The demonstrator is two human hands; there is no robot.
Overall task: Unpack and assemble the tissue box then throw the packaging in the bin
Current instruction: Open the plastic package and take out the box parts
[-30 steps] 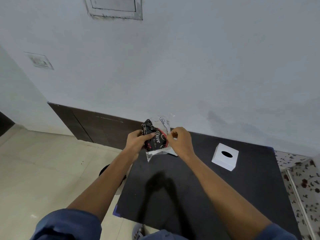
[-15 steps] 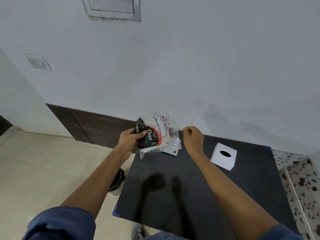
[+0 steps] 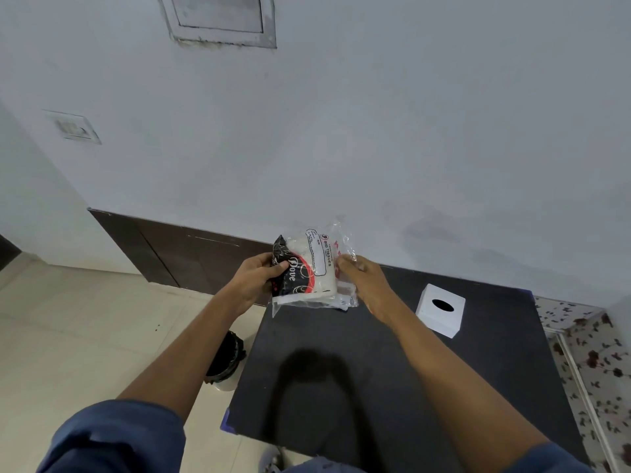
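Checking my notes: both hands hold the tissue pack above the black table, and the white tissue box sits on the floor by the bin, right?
Not quite. The head view shows the white tissue box on the black table, not on the floor. Both hands, left hand and right hand, do hold the tissue pack.

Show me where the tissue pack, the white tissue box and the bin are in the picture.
tissue pack (image 3: pixel 309 271): head view, on the printed front of the plastic wrap.
white tissue box (image 3: pixel 440 310): head view, on its top face beside the oval slot.
bin (image 3: pixel 227 358): head view, on the black liner at its rim.
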